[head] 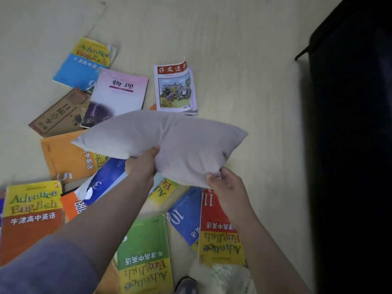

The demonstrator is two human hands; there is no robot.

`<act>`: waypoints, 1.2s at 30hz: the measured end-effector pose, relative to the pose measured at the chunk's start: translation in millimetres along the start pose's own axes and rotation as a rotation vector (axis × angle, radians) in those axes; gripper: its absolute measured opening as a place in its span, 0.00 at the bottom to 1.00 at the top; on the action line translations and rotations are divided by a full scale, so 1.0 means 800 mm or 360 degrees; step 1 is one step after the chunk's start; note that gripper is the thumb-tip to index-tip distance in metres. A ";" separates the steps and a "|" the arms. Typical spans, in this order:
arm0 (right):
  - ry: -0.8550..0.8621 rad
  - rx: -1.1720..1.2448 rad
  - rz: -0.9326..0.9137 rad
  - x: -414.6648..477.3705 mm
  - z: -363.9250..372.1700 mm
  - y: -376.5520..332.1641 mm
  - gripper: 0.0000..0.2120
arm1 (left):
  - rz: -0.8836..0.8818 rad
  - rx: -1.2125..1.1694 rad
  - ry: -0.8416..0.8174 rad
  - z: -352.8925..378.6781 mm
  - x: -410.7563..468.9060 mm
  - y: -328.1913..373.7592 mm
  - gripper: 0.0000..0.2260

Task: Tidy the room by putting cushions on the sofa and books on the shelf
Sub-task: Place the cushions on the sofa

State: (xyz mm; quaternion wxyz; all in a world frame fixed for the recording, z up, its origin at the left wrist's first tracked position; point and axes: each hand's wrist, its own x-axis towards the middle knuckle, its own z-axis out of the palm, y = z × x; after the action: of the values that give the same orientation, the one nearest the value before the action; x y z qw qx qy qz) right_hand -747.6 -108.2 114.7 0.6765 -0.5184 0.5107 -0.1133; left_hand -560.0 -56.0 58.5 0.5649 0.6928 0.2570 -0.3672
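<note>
Pale wood-look floor (244,60), dim light. Grey cushion (174,139) held up at frame centre, over scattered books (121,92). Left hand (141,164) grips lower edge, thumb on top, fingers hidden under fabric. Right hand (228,187) pinches lower-right corner, fingers curled. Several bks part-covered by cushion + arms; lowest cut off by frame. Dark bulk (350,134) at right, too black to ID. Pale object (224,276) bottom centre, unclear.

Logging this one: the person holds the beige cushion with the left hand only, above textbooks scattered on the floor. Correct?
Not only the left. The head view shows both the left hand and the right hand gripping the beige cushion along its near edge. It is held above textbooks scattered on the floor, as you said.
</note>
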 end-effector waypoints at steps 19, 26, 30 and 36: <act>0.0519 0.0124 0.0117 -0.411 -0.163 -0.303 0.04 | 0.0212 0.0586 -0.0240 -0.019 -0.513 0.148 0.26; 0.0635 0.0104 0.0006 -0.535 -0.270 -0.368 0.13 | 0.0663 0.0766 -0.0600 0.051 -0.693 0.175 0.26; 0.0804 0.0142 -0.0028 -0.589 -0.323 -0.378 0.20 | 0.0796 0.0830 -0.0810 0.109 -0.779 0.174 0.21; 0.1057 0.0164 0.0010 -0.642 -0.396 -0.374 0.29 | 0.1107 0.1084 -0.1264 0.197 -0.877 0.139 0.14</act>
State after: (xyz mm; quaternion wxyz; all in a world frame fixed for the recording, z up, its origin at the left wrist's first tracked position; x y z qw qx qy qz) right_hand -1123.4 -73.6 672.2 0.4987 -0.4167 0.6985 -0.2996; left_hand -928.7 -193.4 671.0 0.4512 0.6877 -0.3444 -0.4526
